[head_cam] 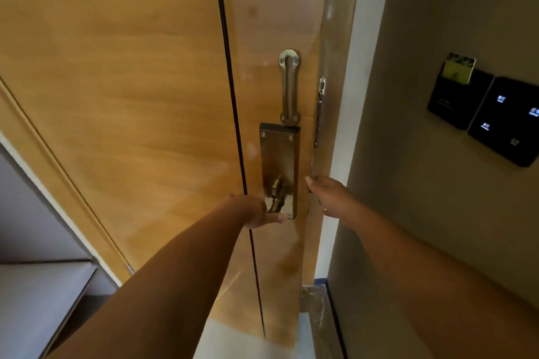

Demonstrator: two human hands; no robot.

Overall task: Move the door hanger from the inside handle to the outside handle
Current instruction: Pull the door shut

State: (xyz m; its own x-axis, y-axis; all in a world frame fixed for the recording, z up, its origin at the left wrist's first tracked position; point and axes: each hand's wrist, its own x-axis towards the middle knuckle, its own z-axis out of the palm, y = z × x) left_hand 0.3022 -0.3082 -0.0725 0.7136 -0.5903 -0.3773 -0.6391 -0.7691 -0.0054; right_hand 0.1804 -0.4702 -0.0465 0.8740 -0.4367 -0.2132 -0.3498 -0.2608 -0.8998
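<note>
I stand at the entry of what looks like a hotel room. The wooden door in front of me carries a long brass lock plate and, above it, a swing-bar guard, the kind of security latch that guest rooms have. On the beige wall at my right a black card holder keeps a key card in its slot, and just beside it sits a dark touch switch panel with small lit icons. At the lower left there is a pale shelf.
</note>
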